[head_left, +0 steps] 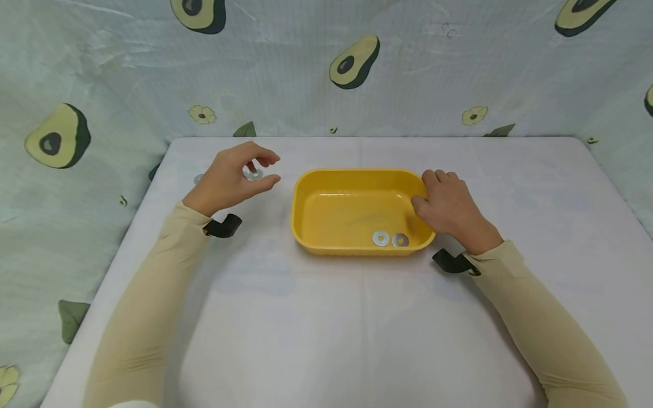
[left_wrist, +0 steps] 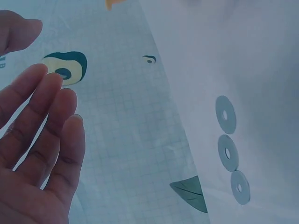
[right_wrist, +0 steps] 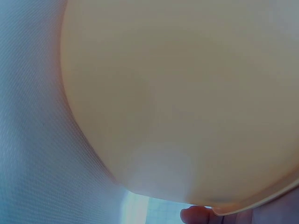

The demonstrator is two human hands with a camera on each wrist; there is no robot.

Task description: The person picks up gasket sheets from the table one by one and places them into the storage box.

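My left hand (head_left: 232,175) hovers over the left part of the table, thumb and fingers bent and spread apart with nothing between them. Below it lie flat metal washers (head_left: 254,175), partly hidden by the hand. Three of these washers (left_wrist: 228,153) show in a row in the left wrist view. With my right hand (head_left: 451,204) I grip the right rim of a yellow plastic tray (head_left: 331,209), thumb on the inner side. Inside the tray, near its front right corner, two washers (head_left: 380,238) lie side by side.
A white cloth covers the table (head_left: 316,328). Behind it and along the left side hangs a pale curtain (head_left: 285,68) printed with avocados and flowers. Dark straps (head_left: 223,226) sit at both wrists.
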